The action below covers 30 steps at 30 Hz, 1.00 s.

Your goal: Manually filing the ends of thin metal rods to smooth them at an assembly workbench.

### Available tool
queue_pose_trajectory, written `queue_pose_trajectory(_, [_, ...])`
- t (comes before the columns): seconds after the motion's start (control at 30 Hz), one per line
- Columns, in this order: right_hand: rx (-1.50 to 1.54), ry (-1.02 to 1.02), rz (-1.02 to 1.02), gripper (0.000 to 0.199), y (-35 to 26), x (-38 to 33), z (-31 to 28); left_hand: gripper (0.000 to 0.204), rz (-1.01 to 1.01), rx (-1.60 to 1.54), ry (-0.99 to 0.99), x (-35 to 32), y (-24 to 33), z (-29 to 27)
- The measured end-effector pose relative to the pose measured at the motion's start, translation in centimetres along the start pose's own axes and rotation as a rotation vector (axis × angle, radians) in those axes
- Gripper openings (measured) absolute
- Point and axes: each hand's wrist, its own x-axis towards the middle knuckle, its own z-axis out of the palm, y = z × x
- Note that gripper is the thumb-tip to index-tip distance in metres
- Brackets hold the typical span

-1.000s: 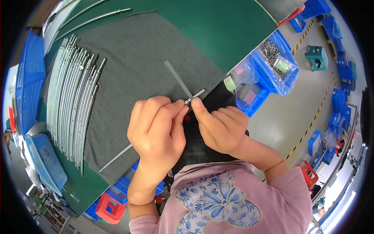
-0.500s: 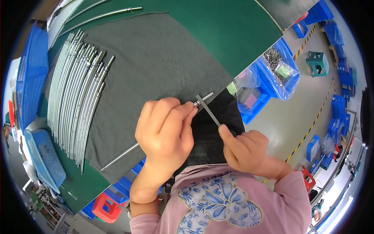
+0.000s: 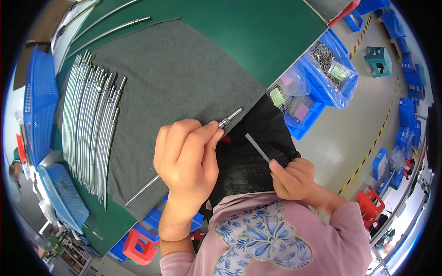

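Observation:
My left hand [image 3: 188, 158] is closed round a thin silver metal rod [image 3: 142, 189], which slants across the front of the dark grey cloth [image 3: 156, 78]. The rod's grooved, collared end sticks out past my thumb and forefinger, and its long plain end runs down to the left. In my right hand [image 3: 294, 178], thumb and fingers pinch a narrow flat grey strip [image 3: 258, 148] that looks like a file. The strip's free end points up toward the rod, apart from it, over my black-covered lap. Several similar rods [image 3: 87, 138] lie side by side on the cloth's left part.
Green tabletop [image 3: 258, 41] borders the cloth. Blue perforated baskets [image 3: 39, 106] stand along the left edge. At the right, a blue bin [image 3: 340, 87] holds small metal parts in plastic; another blue bin [image 3: 301, 133] sits beside it. A green stool [image 3: 379, 61] and red stools [image 3: 370, 204] stand on the floor.
The grey strip has come off the rod's collared end and moved down with my right hand. My left hand and the rod have shifted slightly left in view.

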Motion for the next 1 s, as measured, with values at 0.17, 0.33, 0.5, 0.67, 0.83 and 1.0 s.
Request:
queue_pose_trajectory(0.17, [0.037, 0.085, -0.027, 0.045, 0.2, 1.5, 0.4, 0.019, 0.007, 0.007, 0.006, -0.2, 0.1, -0.1])
queue_pose_trajectory(0.33, [0.057, 0.074, -0.029, 0.046, 0.2, 2.0, 0.5, 0.020, -0.011, 0.014, -0.001, -0.2, 0.2, -0.1])
queue_pose_trajectory(0.5, [0.100, 0.072, -0.006, 0.047, 0.0, 2.1, 0.5, 0.020, -0.017, 0.017, -0.009, -0.2, 0.2, -0.2])
queue_pose_trajectory(0.67, [0.086, 0.096, -0.007, 0.049, -0.1, 2.3, 0.7, 0.019, -0.023, 0.016, -0.007, -0.2, 0.3, -0.2])
queue_pose_trajectory(0.83, [0.066, 0.072, 0.007, 0.048, 0.0, 2.6, 0.6, 0.019, -0.014, 0.011, -0.001, -0.3, 0.1, -0.1])
queue_pose_trajectory(1.0, [0.084, 0.091, 0.087, 0.049, 0.8, 3.3, 0.7, 0.023, -0.016, 0.043, 0.035, -0.6, 0.6, 0.1])
